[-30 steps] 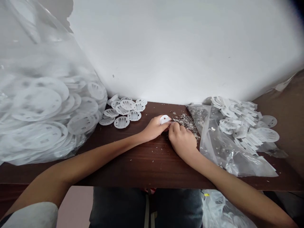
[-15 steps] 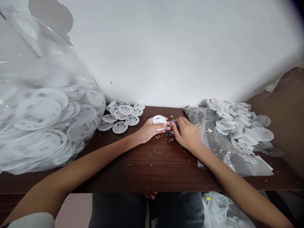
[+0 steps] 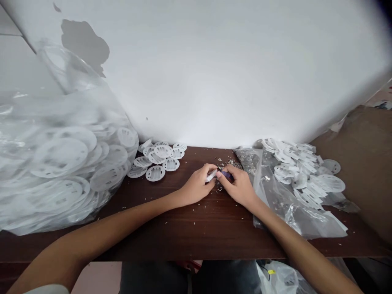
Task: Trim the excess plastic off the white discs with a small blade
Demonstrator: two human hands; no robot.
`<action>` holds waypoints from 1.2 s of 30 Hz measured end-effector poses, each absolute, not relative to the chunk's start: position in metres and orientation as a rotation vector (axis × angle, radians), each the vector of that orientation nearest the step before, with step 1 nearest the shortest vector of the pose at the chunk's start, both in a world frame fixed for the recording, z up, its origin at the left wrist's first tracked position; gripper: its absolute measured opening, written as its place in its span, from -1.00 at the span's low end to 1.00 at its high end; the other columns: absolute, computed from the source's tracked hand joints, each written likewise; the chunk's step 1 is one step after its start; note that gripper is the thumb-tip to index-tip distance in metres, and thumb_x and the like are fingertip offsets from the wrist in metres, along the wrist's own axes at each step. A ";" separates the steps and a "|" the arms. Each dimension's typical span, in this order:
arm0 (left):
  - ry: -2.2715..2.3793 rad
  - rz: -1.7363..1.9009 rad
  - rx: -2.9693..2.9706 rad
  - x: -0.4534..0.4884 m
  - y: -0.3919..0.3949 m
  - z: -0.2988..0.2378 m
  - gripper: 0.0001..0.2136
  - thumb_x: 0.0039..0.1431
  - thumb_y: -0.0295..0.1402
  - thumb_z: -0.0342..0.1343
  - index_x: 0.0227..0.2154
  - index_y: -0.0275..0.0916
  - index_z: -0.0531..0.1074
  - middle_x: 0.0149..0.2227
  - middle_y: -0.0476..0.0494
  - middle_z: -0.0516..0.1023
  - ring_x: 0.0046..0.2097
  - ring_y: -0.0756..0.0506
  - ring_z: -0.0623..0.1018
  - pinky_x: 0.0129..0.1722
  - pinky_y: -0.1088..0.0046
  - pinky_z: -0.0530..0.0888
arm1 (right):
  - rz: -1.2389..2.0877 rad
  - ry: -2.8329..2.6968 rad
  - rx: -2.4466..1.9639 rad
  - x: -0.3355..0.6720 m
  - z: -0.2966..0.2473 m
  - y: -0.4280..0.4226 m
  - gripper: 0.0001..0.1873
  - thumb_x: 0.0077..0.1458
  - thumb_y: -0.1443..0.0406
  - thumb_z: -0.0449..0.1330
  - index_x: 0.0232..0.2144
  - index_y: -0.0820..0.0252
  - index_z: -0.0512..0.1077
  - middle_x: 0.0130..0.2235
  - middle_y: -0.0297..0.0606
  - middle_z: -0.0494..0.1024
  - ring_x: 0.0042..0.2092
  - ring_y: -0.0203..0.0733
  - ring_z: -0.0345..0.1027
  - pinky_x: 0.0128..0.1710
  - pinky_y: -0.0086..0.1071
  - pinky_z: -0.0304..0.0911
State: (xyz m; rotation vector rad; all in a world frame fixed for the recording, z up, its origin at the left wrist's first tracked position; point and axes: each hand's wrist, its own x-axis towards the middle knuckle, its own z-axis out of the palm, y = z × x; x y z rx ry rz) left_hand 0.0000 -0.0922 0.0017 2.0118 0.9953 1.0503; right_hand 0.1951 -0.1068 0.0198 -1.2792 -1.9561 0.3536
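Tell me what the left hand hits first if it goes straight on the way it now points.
The small purple object pinched in the right hand comes first, just past the white plastic piece held in the left hand. Depth is unclear here, so they may already be touching.

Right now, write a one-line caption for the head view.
Left hand holds a white plastic piece to a purple-handled tool in the right hand, over shavings on a wooden table.

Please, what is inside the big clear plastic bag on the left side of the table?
The large clear plastic bag holds many white round plastic discs with small slots, lying in a loose pile. Discs deeper in the pile are covered by those in front, so they cannot be seen.
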 end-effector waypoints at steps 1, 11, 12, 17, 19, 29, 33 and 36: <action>1.029 1.062 2.157 0.001 -0.096 0.001 -0.61 0.26 -0.43 0.13 0.15 -0.14 0.34 0.09 -0.24 0.51 0.11 -0.24 0.49 0.12 0.10 0.47 | 0.405 -1.955 -1.266 0.194 0.021 -0.108 -0.64 0.30 0.04 0.18 -0.43 0.13 0.37 -0.48 -0.37 0.41 -0.44 -0.24 0.24 -0.39 -0.35 0.11; 1.075 1.255 2.417 0.005 -0.099 -0.006 -0.20 0.15 -0.40 0.27 0.37 -0.14 -0.04 0.28 -0.39 0.21 0.30 -0.36 0.27 0.27 -0.08 0.34 | 0.821 -1.828 -1.097 0.198 0.018 -0.098 -0.69 0.33 0.09 0.13 -0.38 0.14 0.38 -0.40 -0.37 0.40 -0.35 -0.22 0.25 -0.32 -0.36 0.14; 1.071 1.274 2.362 0.004 -0.097 -0.006 -0.19 0.14 -0.38 0.30 0.36 -0.12 -0.02 0.26 -0.38 0.23 0.29 -0.35 0.29 0.26 -0.06 0.36 | 0.850 -1.793 -1.091 0.201 0.017 -0.095 -0.69 0.33 0.07 0.14 -0.38 0.14 0.38 -0.39 -0.36 0.39 -0.33 -0.21 0.25 -0.30 -0.36 0.15; 1.091 1.241 2.184 0.000 -0.092 0.000 -0.39 0.15 -0.38 0.31 0.23 -0.05 0.22 0.16 -0.24 0.39 0.16 -0.27 0.42 0.11 0.08 0.47 | 0.924 -1.718 -1.069 0.212 0.013 -0.086 -0.71 0.32 0.09 0.15 -0.37 0.13 0.37 -0.37 -0.38 0.35 -0.32 -0.21 0.22 -0.27 -0.35 0.14; 1.094 1.240 2.165 0.000 -0.092 0.002 -0.39 0.14 -0.38 0.32 0.22 -0.04 0.24 0.16 -0.23 0.40 0.16 -0.26 0.43 0.09 0.10 0.47 | 0.944 -1.715 -1.069 0.213 0.011 -0.086 -0.73 0.32 0.11 0.14 -0.36 0.13 0.37 -0.36 -0.37 0.37 -0.31 -0.21 0.23 -0.26 -0.35 0.14; 1.083 1.256 2.090 -0.001 -0.091 -0.001 -0.39 0.04 -0.37 0.38 0.12 -0.10 0.24 0.11 -0.24 0.37 0.12 -0.25 0.44 0.08 0.10 0.46 | 0.906 -1.744 -1.103 0.209 0.010 -0.088 -0.79 0.30 0.15 0.14 -0.34 0.12 0.37 -0.34 -0.37 0.39 -0.28 -0.19 0.27 -0.24 -0.34 0.17; 1.089 1.260 2.076 0.000 -0.091 -0.002 -0.37 0.02 -0.35 0.40 0.11 -0.10 0.21 0.12 -0.25 0.35 0.13 -0.25 0.44 0.08 0.10 0.46 | 0.846 -1.797 -1.150 0.207 0.015 -0.093 -0.79 0.33 0.16 0.10 -0.33 0.12 0.37 -0.34 -0.36 0.42 -0.30 -0.19 0.29 -0.26 -0.34 0.18; 1.106 1.243 2.106 0.000 -0.089 0.002 -0.37 0.01 -0.33 0.42 0.09 -0.10 0.21 0.12 -0.25 0.35 0.15 -0.25 0.44 0.09 0.10 0.46 | 0.741 -1.853 -1.198 0.206 0.018 -0.095 -0.78 0.35 0.16 0.09 -0.33 0.12 0.37 -0.36 -0.35 0.44 -0.32 -0.19 0.30 -0.28 -0.33 0.17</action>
